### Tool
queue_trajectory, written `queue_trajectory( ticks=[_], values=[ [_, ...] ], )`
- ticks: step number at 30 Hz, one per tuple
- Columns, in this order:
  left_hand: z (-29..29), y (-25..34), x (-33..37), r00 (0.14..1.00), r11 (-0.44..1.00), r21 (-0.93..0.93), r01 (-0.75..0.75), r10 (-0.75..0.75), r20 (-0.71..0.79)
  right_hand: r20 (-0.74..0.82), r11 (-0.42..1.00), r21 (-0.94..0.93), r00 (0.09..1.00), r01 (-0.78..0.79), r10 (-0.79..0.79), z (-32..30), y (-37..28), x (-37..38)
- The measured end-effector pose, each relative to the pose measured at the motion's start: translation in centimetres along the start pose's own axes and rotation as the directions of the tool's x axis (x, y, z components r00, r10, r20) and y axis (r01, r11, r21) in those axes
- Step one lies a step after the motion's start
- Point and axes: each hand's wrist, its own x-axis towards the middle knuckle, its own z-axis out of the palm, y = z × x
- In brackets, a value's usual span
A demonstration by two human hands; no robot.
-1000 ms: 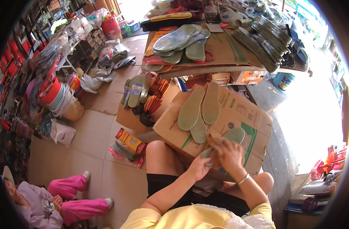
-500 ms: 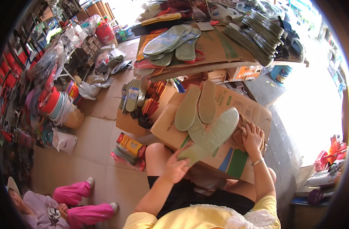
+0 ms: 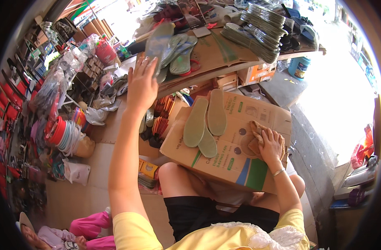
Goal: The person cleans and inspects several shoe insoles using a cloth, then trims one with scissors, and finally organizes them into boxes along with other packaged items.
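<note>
My left hand [image 3: 143, 81] is stretched far forward to the table, fingers closed at the lower end of a plastic-wrapped insole [image 3: 161, 37], which is blurred and stands above more wrapped insoles [image 3: 183, 50]. On a cardboard box [image 3: 271, 114] across my knees, my right hand [image 3: 272, 143] presses down with bent fingers on a crumpled brown cloth [image 3: 254, 146]. To the left of that hand, three bare grey-green insoles lie on the box: a left one [image 3: 196, 123], a right one [image 3: 217, 111] and one partly covered beneath them [image 3: 208, 145].
A tall stack of wrapped insoles [image 3: 261, 31] stands on the table's right part. Left of the box are orange-red packets [image 3: 161, 125] and a yellow package [image 3: 148, 168]. A seated person in pink trousers [image 3: 90, 225] is at lower left. A blue tub [image 3: 299, 68] stands beyond the table.
My left hand has carried the wrapped insole from above the box forward and left to the pile on the table. My right hand stays on the cloth at the box's right side.
</note>
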Motion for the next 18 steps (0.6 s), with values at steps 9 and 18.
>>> queue_trajectory(
  ticks=[9, 18],
  values=[
    [3.3, 20.0, -11.7, 0.995, 0.54, -0.839, -0.066, 0.095, -0.017, 0.007, 1.0, -0.008, 1.0, -0.027, 0.027, -0.5, 1.3, -0.3],
    [4.2, 42.7, -23.3, 0.785, 0.017, -0.942, 0.335, 0.549, 0.289, 0.073, 1.0, -0.01, 0.997, 0.007, -0.007, -0.8, 1.7, 0.3]
  ],
)
